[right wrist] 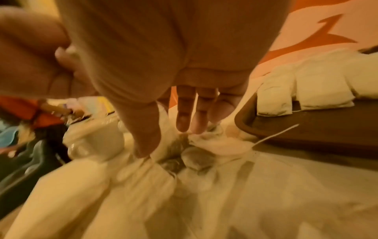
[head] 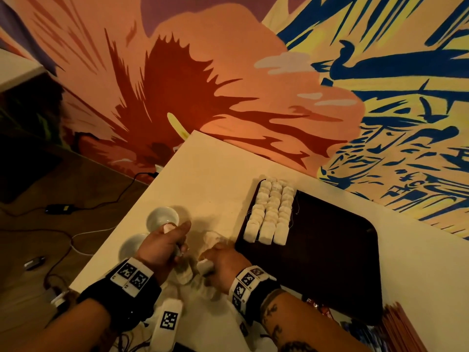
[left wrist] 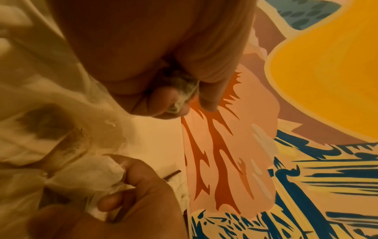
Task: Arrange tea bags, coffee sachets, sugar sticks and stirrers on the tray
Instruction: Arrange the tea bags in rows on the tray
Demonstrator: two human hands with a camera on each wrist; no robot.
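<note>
Papery matt tea bags (head: 269,212), dark wooden tray (head: 330,237)

Wall: we see a big painted wall (head: 228,59) with a huge orange and dark red flower, and blue and yellow marks on the right.
Table: we see a pale cream table (head: 210,168) pushed up against the wall.
Floor: we see a dark brown floor (head: 83,179) on the left, with black and white cables (head: 83,207) lying on it.
Light: warm, dim and orange.
</note>
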